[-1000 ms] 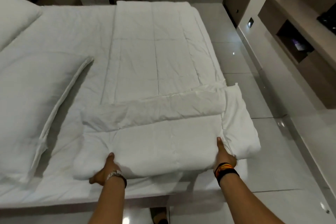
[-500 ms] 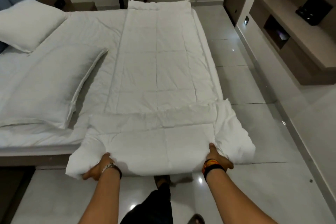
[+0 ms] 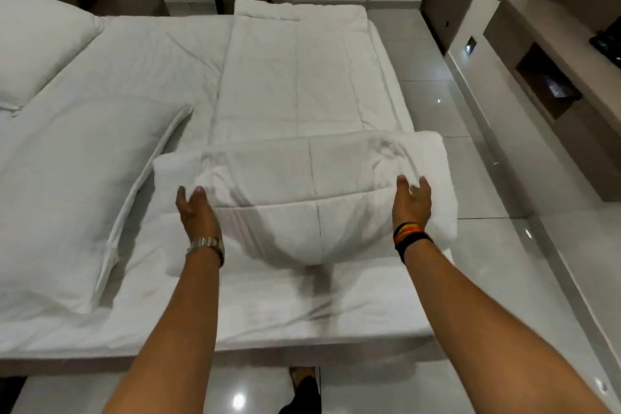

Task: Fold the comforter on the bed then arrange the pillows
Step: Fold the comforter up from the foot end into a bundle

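Comforter [image 3: 295, 84] part-folded on bed [image 3: 134, 54], fingers [image 3: 401, 183] straight against its fold, pillows [image 3: 67, 195] left, tiled floor [image 3: 487, 262] right

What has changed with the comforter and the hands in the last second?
The left hand and right hand have lifted the comforter's near folded end off the edge of the bed and are turning it over away from the person, palms up beneath it. The near pillow, far pillow and the comforter's far length stayed put.
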The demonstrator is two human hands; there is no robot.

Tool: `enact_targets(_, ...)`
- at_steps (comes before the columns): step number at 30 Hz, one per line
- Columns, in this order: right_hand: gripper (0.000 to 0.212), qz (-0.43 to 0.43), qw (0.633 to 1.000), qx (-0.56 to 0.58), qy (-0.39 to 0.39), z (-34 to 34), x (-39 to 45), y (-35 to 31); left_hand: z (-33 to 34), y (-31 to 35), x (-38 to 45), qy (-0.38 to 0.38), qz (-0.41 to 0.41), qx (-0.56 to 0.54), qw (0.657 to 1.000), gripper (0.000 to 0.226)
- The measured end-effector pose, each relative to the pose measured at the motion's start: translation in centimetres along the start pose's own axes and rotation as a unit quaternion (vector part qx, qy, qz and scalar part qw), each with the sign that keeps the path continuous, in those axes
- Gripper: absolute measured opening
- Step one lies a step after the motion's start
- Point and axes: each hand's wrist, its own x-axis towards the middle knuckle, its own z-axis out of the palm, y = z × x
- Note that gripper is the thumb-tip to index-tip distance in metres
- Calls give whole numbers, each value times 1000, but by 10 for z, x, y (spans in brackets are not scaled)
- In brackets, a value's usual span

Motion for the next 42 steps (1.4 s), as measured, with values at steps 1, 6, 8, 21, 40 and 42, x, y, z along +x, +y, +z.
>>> enact_targets(1, 69, 11, 999, -33, 15, 10, 9, 19, 6, -21, 9, 18, -2, 52, 999, 64)
enact_targets(6, 101, 214, 965, -88, 121, 25, 24, 111, 25, -120, 18, 132, -187, 160, 960, 105)
enact_targets(8, 116, 223, 967, 7, 120, 35, 36, 127, 38, -133, 23, 164, -221, 47, 960, 119)
enact_targets(21, 127, 211, 942, 135, 225, 69, 59, 112, 57, -104, 56, 202, -268, -126, 934, 133)
enact_targets(40, 130, 245, 921, 149, 262, -205, -260, 151, -184, -97, -242, 194, -212, -92, 953, 118)
enact_targets(42, 130, 208, 931, 170, 247, -203, -258, 134, -181, -83, -242, 174, -186, -54, 965, 113)
